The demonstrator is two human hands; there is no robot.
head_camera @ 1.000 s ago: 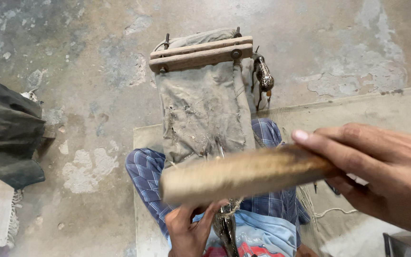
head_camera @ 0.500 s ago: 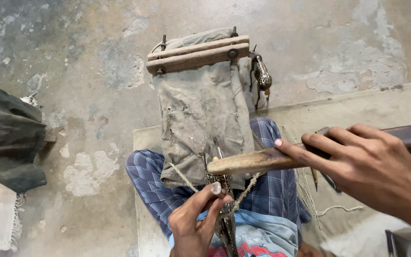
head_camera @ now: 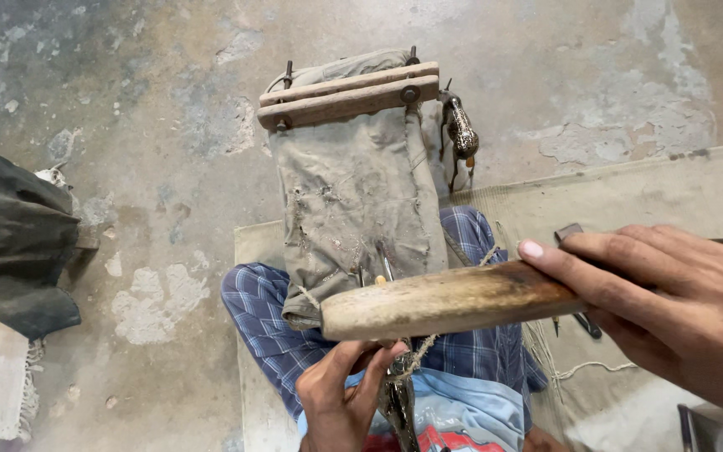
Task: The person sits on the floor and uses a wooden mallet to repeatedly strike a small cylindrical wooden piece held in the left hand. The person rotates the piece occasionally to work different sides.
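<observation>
My right hand grips a worn wooden mallet or bat by its dark end, holding it level across my lap. Just under its pale tip, my left hand pinches a small metal tool bound with cord. A dirty canvas cloth drapes over my knee in blue checked trousers, and a wooden clamp made of two bolted bars holds its far end. A few metal pins stick out of the cloth near the mallet.
A metal tool with a patterned handle lies beside the clamp. A dark cloth bundle sits at the left on the concrete floor. I sit on a pale mat. A dark flat tool lies on it by my right hand.
The mallet came down from a raised, close position, then swung slightly up and nearer again. My left hand stayed on the metal tool.
</observation>
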